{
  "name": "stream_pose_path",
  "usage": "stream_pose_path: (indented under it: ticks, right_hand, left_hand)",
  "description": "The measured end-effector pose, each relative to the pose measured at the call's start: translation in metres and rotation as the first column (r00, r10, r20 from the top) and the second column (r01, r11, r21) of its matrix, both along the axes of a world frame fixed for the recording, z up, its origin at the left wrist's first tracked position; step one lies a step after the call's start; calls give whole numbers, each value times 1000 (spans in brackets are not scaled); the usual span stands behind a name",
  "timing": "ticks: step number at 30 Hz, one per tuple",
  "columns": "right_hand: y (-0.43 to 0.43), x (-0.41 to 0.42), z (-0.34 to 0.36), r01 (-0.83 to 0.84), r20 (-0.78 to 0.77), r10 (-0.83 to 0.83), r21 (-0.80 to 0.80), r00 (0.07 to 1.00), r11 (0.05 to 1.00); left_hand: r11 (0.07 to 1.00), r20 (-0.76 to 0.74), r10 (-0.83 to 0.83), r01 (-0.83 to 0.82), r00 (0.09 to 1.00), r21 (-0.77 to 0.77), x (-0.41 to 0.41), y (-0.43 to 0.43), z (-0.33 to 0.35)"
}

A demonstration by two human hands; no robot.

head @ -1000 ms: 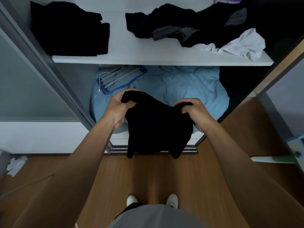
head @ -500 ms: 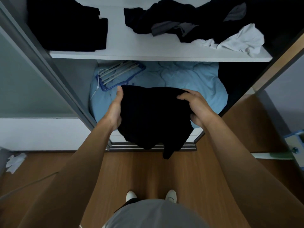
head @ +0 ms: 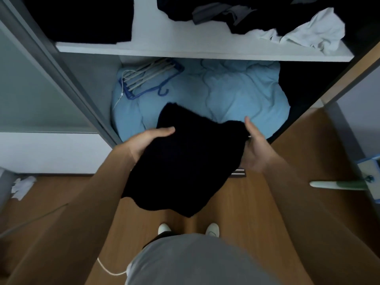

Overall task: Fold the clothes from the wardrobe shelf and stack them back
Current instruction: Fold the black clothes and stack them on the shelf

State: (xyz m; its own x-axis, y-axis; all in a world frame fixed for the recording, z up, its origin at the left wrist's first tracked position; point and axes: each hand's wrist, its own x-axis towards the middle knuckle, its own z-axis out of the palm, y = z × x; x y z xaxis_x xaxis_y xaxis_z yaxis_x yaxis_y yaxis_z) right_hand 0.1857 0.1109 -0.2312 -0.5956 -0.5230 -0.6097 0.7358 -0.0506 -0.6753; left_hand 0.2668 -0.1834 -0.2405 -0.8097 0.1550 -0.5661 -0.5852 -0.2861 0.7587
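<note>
Far left, low: a crumpled white paper [head: 22, 186] lies on the wooden floor [head: 257, 202], beside a grey object cut by the frame edge.
Upper left: a folded black stack [head: 86, 19] sits on the left end of the white shelf [head: 185, 49], its edges quite square.
Left hand: the left hand [head: 147, 141] grips the black garment [head: 185, 161] at its left side; the thumb lies on top of the cloth and the other fingers are hidden under it.
Task thing: the black garment is held in the air at the centre of the frame, between the two hands, in front of the lower compartment; its lower end hangs down above the floor and the white shoes [head: 164, 228].
Behind it: a light blue quilt [head: 236, 93] fills the lower compartment, and blue hangers [head: 150, 79] rest on its left part.
Right hand: the right hand [head: 255, 150] touches the right edge of the garment with palm turned to the cloth and fingers stretched out flat; it presses rather than closes on it.
Upper centre to right: unfolded dark clothes [head: 216, 13] lie in a loose heap on the shelf, with a white garment [head: 312, 31] crumpled at the right end.
Far right: a pale green handle [head: 339, 185] lies low across the floor near a blue and white object, which I cannot identify.
Writing: no brand, label or readable text is visible anywhere.
</note>
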Motion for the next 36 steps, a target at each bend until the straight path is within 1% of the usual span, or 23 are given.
stream_pose_path:
  ticks: [2, 3, 5, 7, 8, 10, 11, 13, 14, 16, 19, 21, 23, 25, 26, 27, 28, 29, 30, 31, 32, 34, 36]
  right_hand:
    - [-4, 2, -5, -92, -38, 94, 66, 995, 994]
    - [-7, 0, -3, -74, -57, 77, 60, 995, 995]
    - [-11, -5, -3, 8, -78, -7, 14, 997, 1000]
    - [-19, -7, -10, -48, -146, 54, 46, 988, 998]
    - [-26, -6, -14, -71, -200, 86, 83, 976, 994]
    - [-37, -8, -22, 4, -264, 25, 111, 964, 994]
    - [-41, -11, -24, 59, -254, -33, 92, 967, 994]
    - [-44, -17, -24, 93, -225, -74, 75, 972, 993]
    - [-44, -21, -24, 81, -227, -58, 91, 972, 993]
    - [-45, -26, -25, 50, -254, -9, 158, 967, 986]
    - [-59, -31, -22, 90, -344, 27, 320, 939, 943]
    - [-76, -35, -18, 178, -402, -27, 343, 915, 922]
    - [-91, -41, -9, 236, -451, -98, 260, 887, 936]
    - [-100, -50, 5, 177, -493, -59, 195, 868, 965]
    - [-105, -54, 13, 91, -531, 29, 199, 847, 976]
    - [-112, -57, 22, -8, -586, 168, 265, 793, 964]
    - [-121, -58, 30, -91, -632, 345, 398, 694, 913]
    - [-133, -58, 37, -118, -645, 516, 555, 564, 824]
    - [-147, -57, 43, -77, -637, 634, 676, 439, 733]
    - [-161, -57, 48, 11, -634, 692, 740, 346, 673]
    - [-174, -57, 53, 123, -647, 709, 757, 280, 642]
    - [-195, -59, 67, 340, -673, 704, 732, 225, 591]
    - [-209, -66, 85, 514, -685, 705, 679, 186, 524]
  left_hand:
    - [996, 11, 33, -32, 999, -83, 3, 3, -3]
    - [993, -6, 98, -98, 995, -69, 1, 2, -4]
    - [969, -37, 246, -244, 969, 39, -4, -3, -6]
    - [939, -59, 335, -328, 941, 101, -9, -12, -6]
    - [932, -54, 356, -350, 933, 96, -10, -18, -6]
    - [943, -20, 323, -321, 946, 85, -11, -31, -8]
    - [965, 1, 259, -259, 966, 47, -9, -37, -10]
    - [988, 8, 101, -100, 995, -116, -3, -45, -18]
    - [975, -12, 75, -76, 997, -207, -1, -47, -22]
    - [933, -56, 196, -204, 979, -295, 0, -51, -26]
    - [883, -138, 350, -376, 926, -280, -5, -61, -22]
    - [877, -187, 351, -392, 918, -279, -5, -73, -15]
    - [899, -256, 300, -362, 919, -247, -6, -88, -4]
    - [918, -325, 224, -311, 919, -247, -7, -106, 10]
    - [920, -350, 178, -282, 920, -273, -8, -115, 19]
    - [913, -364, 143, -265, 920, -309, -9, -123, 27]
    - [896, -367, 126, -264, 922, -356, -11, -131, 36]
    - [867, -370, 116, -276, 922, -414, -13, -139, 43]
    - [822, -378, 98, -290, 920, -490, -15, -146, 51]
    - [762, -386, 65, -296, 920, -576, -17, -153, 60]
    - [687, -388, 23, -296, 922, -663, -19, -160, 68]
    - [525, -402, -47, -319, 915, -789, -22, -175, 84]
    - [361, -460, -90, -401, 883, -842, -26, -187, 103]
